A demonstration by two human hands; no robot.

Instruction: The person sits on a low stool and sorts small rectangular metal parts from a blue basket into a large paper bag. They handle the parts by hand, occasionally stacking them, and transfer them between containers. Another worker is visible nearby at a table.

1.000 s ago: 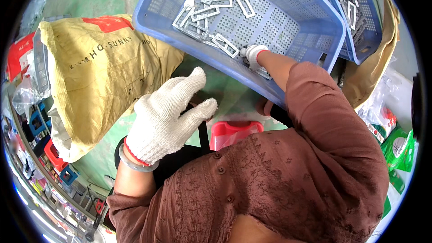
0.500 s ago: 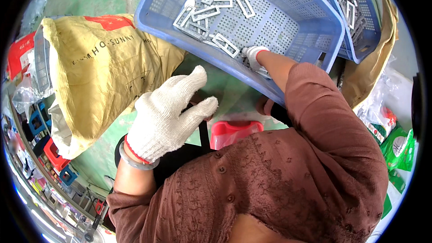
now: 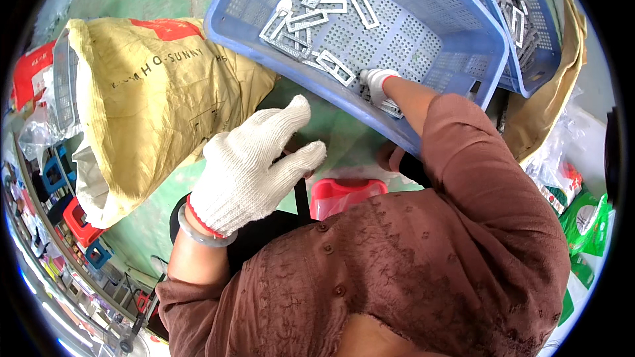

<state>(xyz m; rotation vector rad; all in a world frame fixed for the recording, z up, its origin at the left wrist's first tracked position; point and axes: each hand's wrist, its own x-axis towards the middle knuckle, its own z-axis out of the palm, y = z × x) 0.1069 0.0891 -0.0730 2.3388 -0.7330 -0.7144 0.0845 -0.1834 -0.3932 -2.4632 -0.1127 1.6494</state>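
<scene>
My left hand (image 3: pixel 254 165), in a white knit glove with a red cuff, is held up in the air. Its thumb and fingers are apart, with nothing between them. My right hand (image 3: pixel 380 86), gloved alike, reaches down into a blue perforated plastic basket (image 3: pixel 301 74) by its near wall. Its fingers curl downward over small rectangular metal frames (image 3: pixel 391 110), which show beside and below the palm. The fingertips are mostly hidden. Other rectangular metal frames (image 3: pixel 335 68) lie loose and overlapping on the basket's floor, mostly toward its left side.
To the left stands a yellow woven sack (image 3: pixel 159 99). A second blue basket (image 3: pixel 529 82) with more metal pieces is at the upper right, beside brown cardboard (image 3: pixel 552 106). A red plastic stool (image 3: pixel 347 192) stands below the basket. Green packages (image 3: pixel 585 221) lie at the right.
The whole view has shifted slightly, so the basket and sack sit a little further right. My left hand stays raised with fingers apart; my right hand remains in the basket.
</scene>
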